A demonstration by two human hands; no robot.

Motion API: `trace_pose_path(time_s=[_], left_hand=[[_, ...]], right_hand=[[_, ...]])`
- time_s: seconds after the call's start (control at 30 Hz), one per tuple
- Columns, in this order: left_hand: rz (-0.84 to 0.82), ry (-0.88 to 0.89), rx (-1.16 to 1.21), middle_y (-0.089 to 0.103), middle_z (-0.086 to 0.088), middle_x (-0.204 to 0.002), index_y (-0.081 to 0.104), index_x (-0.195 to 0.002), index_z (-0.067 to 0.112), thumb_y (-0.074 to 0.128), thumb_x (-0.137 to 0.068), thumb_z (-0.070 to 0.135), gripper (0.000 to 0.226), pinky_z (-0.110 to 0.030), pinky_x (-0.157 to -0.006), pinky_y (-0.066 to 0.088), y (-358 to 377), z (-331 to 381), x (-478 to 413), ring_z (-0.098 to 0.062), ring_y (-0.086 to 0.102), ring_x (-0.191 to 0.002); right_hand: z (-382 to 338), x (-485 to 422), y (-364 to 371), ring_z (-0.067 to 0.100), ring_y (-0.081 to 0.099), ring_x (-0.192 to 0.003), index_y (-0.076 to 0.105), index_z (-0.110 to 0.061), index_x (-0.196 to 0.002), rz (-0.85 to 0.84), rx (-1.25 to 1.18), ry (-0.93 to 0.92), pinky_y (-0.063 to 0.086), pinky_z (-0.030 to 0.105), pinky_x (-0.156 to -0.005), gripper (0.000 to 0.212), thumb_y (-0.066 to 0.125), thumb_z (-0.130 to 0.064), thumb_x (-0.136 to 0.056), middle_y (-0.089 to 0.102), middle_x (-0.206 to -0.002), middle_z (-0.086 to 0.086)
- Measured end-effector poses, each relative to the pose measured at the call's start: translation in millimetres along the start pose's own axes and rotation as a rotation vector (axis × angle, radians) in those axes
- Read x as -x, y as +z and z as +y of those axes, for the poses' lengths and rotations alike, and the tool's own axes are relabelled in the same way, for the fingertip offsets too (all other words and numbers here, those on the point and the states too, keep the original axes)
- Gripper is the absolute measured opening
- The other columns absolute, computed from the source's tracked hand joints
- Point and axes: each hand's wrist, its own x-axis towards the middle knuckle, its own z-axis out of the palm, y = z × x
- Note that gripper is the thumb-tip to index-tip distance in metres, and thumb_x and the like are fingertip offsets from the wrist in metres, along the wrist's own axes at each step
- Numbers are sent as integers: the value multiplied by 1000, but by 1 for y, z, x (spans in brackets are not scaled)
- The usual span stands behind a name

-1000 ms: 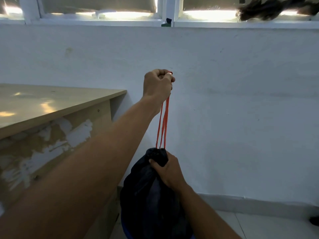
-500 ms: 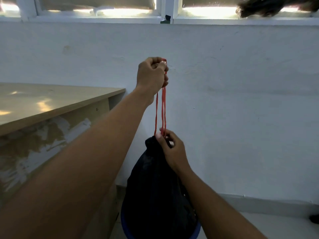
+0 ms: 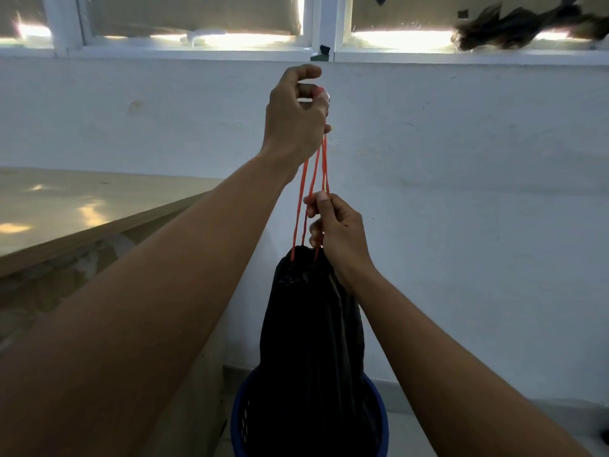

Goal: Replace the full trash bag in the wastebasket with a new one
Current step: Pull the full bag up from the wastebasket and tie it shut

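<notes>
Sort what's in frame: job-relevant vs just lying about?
Job:
black trash bag
red drawstrings, in left hand and right hand
blue wastebasket

Bystanders:
wooden table
white wall
window frame

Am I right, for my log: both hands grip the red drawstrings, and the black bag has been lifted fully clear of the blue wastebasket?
Not quite. The head view shows the black trash bag's bottom still inside the blue wastebasket. The rest holds: the left hand and right hand grip the red drawstrings.
</notes>
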Motion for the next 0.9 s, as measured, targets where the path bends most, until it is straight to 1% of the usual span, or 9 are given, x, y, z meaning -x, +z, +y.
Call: trace_pose_path(time_s=[0.07, 0.17, 0.3, 0.4, 0.5, 0.6, 0.7, 0.83, 0.9], left_hand=[[8, 44, -22, 62, 2, -102, 51, -131, 12, 62, -95, 8, 39, -16, -66, 58, 0, -3, -1, -16, 67, -87], [-17, 115, -55, 65, 3, -104, 48, -131, 14, 65, -93, 13, 42, -20, -79, 59, 0, -8, -1, -13, 66, -92], [-166, 133, -66, 66, -2, -121, 48, -132, 10, 66, -93, 13, 43, -8, -71, 52, 0, -13, 5, -8, 66, -91], [-209, 122, -103, 67, -3, -121, 51, -130, 11, 66, -94, 24, 41, -5, -71, 52, -9, -23, 17, -6, 68, -90], [-191, -1, -237, 62, 4, -111, 47, -131, 16, 63, -91, 47, 53, -8, -70, 50, -23, -44, 40, -2, 62, -87], [-528, -334, -237, 62, 2, -113, 51, -127, 16, 56, -95, 43, 42, -22, -77, 45, -32, -67, 69, -15, 61, -101], [-781, -404, -268, 74, 1, -97, 67, -110, 14, 57, -96, 26, 21, -24, -81, 49, -37, -88, 94, -17, 69, -94], [-775, -316, -256, 69, 11, -66, 72, -83, 16, 50, -102, 36, 35, -21, -66, 43, -35, -98, 106, -7, 56, -59], [-730, -296, -237, 69, 11, -67, 71, -82, 18, 44, -105, 36, 39, -21, -66, 42, -30, -100, 107, -3, 54, -58]], right_hand=[[-3, -1, 2, 8, 45, -58, 73, -19, -114, -38, 28, 11, 44, 24, -56, 36, 42, -39, -108, 57, -83, -3], [-12, -1, 5, 0, 42, -68, 68, -24, -125, -119, 135, -8, 38, 18, -66, 41, 37, -45, -108, 48, -81, -21], [-20, 0, 10, 1, 46, -80, 66, -21, -129, -205, 237, -27, 38, 28, -89, 43, 35, -43, -108, 66, -115, -10], [-18, -4, 12, 3, 47, -77, 68, -22, -102, -128, 227, 0, 40, 31, -87, 38, 34, -37, -110, 55, -87, -18], [-11, -16, 5, 7, 44, -67, 67, -21, -92, -54, 148, 85, 41, 28, -69, 42, 34, -38, -110, 49, -76, -11], [-9, -21, -5, 11, 49, -62, 65, -17, -89, -46, 39, 164, 36, 23, -51, 38, 38, -34, -110, 52, -73, -4], [-7, -22, -11, 9, 52, -72, 67, -19, -92, -37, 64, 167, 45, 23, -57, 37, 37, -31, -111, 56, -79, -7], [-1, -23, -23, 2, 45, -70, 72, -20, -101, -42, 151, 142, 38, 22, -64, 39, 37, -36, -110, 51, -79, -15], [-1, -23, -30, 0, 47, -70, 73, -16, -111, -58, 224, 108, 38, 21, -68, 44, 40, -44, -108, 51, -77, -17]])
